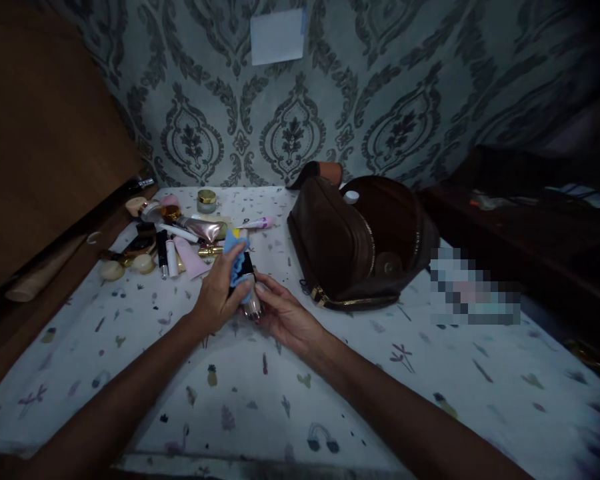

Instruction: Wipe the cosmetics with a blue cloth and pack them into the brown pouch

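Between my two hands is a small cosmetic bottle with a black cap and a clear, beige-looking body, tilted over the table. My left hand is closed round a light blue cloth, pressing it against the black cap. My right hand grips the bottle's lower end with fingers and thumb. Just beyond my left hand lie a gold tube, a pink squeeze tube and a metallic pink tube. Right of my hands sits an open brown leather bag with gold zips.
Several cosmetics crowd the table's left side, among them a gold-lidded jar and a black tube. A patterned white cloth covers the table. Wooden furniture borders the left; a dark ledge runs along the right.
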Available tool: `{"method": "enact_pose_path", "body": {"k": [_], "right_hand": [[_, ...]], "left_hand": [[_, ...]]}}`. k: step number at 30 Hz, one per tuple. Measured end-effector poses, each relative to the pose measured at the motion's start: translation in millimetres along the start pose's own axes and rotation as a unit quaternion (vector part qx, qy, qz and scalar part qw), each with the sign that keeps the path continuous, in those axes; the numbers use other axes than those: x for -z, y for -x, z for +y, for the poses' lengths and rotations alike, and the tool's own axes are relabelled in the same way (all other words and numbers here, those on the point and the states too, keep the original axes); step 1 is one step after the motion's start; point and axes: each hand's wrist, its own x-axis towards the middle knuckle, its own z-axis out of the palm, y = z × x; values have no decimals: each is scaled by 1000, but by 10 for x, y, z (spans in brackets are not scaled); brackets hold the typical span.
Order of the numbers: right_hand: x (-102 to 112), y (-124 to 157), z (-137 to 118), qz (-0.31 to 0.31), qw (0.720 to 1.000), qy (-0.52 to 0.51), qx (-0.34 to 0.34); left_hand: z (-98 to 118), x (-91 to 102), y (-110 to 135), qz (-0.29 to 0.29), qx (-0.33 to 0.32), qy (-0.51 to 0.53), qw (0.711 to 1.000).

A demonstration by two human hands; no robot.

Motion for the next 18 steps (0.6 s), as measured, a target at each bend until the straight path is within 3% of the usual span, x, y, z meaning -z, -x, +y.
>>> {"method": "enact_pose_path", "body": {"k": [3, 8, 14, 18], "right_hand": [[10, -4, 2, 17, 1000, -9, 11], [52, -35, -8, 29, 999, -26, 29], [48, -52, 19, 23, 996, -66, 48], [71, -92, 41, -4, 995, -83, 47]], "left_hand": [[-43, 45, 2, -56, -82, -80, 992], [-45, 70, -18, -88, -144, -139, 976], [-29, 105, -10, -96, -198, -183, 958], [-158, 21, 38, -82, -252, -188, 946]]}}
